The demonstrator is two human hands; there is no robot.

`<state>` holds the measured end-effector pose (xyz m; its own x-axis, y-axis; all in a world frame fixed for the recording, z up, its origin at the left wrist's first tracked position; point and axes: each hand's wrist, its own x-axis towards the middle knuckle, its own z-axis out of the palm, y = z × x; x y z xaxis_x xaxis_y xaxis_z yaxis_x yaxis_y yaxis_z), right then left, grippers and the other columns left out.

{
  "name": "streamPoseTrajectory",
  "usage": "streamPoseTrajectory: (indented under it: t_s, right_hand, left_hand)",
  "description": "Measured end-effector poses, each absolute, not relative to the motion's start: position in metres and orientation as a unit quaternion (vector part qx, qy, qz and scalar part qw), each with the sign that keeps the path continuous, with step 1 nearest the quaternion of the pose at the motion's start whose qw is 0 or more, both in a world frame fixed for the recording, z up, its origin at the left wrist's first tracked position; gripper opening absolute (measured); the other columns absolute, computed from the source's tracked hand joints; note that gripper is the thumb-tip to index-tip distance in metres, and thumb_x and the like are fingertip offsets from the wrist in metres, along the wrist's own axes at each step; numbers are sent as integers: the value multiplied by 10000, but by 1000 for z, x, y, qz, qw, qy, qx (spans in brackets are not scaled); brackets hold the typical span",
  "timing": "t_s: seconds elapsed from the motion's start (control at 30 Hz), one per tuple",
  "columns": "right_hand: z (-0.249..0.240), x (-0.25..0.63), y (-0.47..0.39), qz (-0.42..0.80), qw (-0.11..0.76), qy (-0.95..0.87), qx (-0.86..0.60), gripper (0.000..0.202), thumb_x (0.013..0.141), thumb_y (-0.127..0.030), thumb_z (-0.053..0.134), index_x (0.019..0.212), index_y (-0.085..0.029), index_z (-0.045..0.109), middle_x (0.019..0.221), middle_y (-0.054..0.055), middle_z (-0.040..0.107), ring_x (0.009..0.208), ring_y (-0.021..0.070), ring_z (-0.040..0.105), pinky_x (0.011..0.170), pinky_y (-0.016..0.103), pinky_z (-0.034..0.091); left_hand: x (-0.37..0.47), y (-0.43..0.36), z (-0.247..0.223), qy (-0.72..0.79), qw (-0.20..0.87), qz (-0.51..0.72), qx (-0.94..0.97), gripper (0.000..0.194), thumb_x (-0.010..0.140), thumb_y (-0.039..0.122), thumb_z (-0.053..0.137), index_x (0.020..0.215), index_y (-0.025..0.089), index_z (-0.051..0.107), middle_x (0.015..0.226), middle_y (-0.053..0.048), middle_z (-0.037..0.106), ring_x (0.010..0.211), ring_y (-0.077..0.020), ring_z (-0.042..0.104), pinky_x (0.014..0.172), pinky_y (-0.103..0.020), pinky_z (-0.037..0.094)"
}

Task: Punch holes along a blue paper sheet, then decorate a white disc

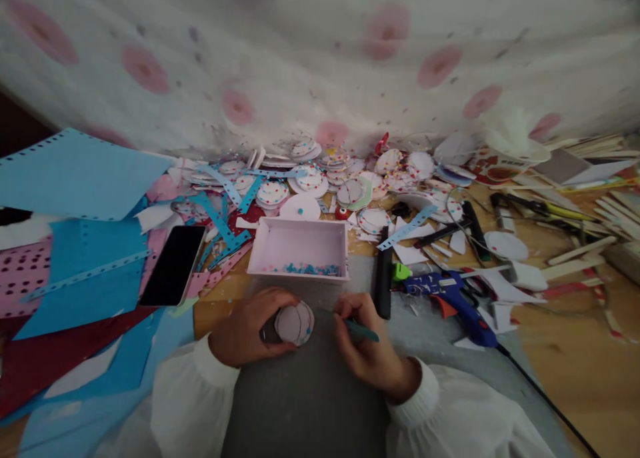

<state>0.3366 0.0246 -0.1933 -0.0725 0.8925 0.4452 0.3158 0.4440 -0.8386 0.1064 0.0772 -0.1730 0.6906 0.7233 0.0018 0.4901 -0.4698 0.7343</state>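
My left hand (257, 328) curls its thumb and fingers around a small round white paper piece (295, 323), which has a thin curved line and a few blue dots near its right edge. Pinched in my right hand (367, 341) is a slim teal tool (364, 331); its thin tip points left towards the paper piece, a short gap away. Whether it is a pair of tweezers I cannot tell. Just beyond both hands stands an open white box (300, 241) with small blue and pink dots along its near inside edge.
Behind the box lie many dotted paper rounds (307, 178). A black phone (174, 265) and blue sheets (95, 271) are on the left. To the right are a blue glue gun (453, 298) with its cable, a black bar (383, 278), pliers (545, 208) and wooden sticks (580, 251).
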Motion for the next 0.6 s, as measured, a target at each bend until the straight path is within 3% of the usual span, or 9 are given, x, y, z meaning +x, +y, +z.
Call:
streamPoseTrajectory:
  t_s: [0.6]
  right_hand:
    - [-191,334,27,253,447,-739,-436,209,816,-58,450,903,-240,395,756,-24,487,621,116,490,549,222,428]
  left_hand:
    - [106,80,-178,325,407,205,829,530,698,313,807,1164,206,580,1155,-101,657,1077,-273,602,934,-399,467]
